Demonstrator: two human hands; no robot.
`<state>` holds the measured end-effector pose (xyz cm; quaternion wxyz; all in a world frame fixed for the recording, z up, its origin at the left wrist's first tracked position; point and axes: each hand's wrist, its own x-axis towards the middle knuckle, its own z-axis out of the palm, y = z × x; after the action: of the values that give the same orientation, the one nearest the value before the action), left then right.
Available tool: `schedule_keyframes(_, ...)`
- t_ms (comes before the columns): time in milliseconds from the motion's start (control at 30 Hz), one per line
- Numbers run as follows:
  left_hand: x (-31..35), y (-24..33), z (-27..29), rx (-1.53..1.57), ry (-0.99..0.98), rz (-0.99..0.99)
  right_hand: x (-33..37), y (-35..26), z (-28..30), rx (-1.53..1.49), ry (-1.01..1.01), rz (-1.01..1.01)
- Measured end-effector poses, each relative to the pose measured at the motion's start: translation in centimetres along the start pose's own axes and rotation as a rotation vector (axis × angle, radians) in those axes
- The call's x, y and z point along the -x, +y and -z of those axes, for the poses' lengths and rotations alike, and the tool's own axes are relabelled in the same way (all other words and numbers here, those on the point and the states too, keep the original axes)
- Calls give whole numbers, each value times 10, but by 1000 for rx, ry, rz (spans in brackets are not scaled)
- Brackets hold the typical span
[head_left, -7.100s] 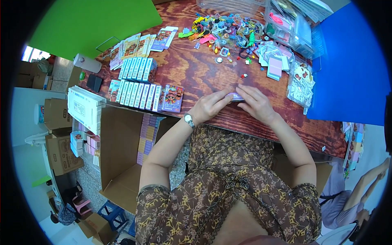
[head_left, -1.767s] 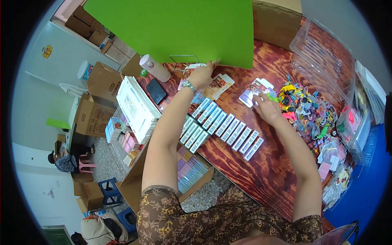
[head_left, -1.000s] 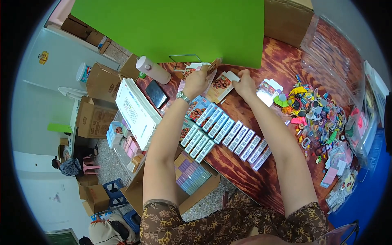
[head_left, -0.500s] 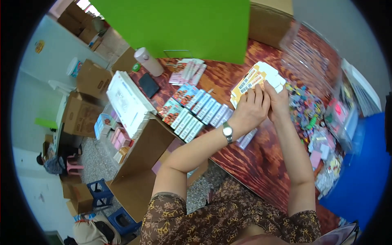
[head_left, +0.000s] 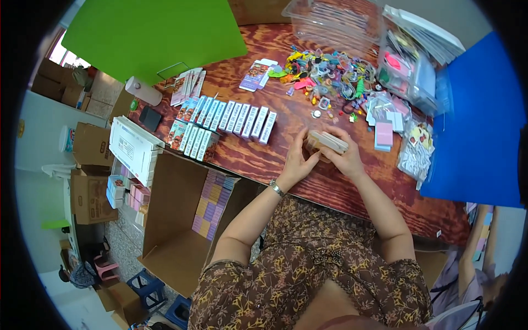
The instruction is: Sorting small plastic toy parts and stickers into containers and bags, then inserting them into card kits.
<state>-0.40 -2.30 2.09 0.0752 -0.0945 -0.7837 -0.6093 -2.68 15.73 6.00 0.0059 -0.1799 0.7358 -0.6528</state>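
Near the front edge of the table, my left hand (head_left: 297,160) and my right hand (head_left: 346,157) are both closed around a small stack of flat yellow-and-white cartons (head_left: 333,142). The stack is seen mostly edge-on, and fingers cover parts of it. To the left stand rows of small filled-looking boxes (head_left: 242,118) with white, printed sides, packed side by side. Beyond them a flattened purple carton (head_left: 254,76) with white flaps lies on the table. Past my hands spreads a heap of small colourful trinkets (head_left: 330,74).
A clear plastic tub (head_left: 335,25) stands at the back. Bags of small parts (head_left: 416,146) and pink cards (head_left: 384,133) lie at the right. A phone (head_left: 149,117) and a pink bottle (head_left: 144,91) are at the left. Below the table edge an open cardboard box (head_left: 176,220) holds small boxes.
Both hands have come back toward the table's front edge with the cartons, which are now turned edge-on. The view has shifted, showing the flattened purple carton and more trinkets.
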Motion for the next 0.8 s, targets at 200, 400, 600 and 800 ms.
schedule_keyframes(200,2,18,-9,-142,-92,-102,17,27,-6,-46,228,18)
schedule_keyframes(400,19,5,0,57,-123,172,20,43,-10,121,446,-18)
schedule_keyframes(600,14,2,17,-395,-68,265,26,28,-2,246,311,-331)
schedule_keyframes(800,17,14,1,-759,5,-136,30,51,7,561,351,-125)
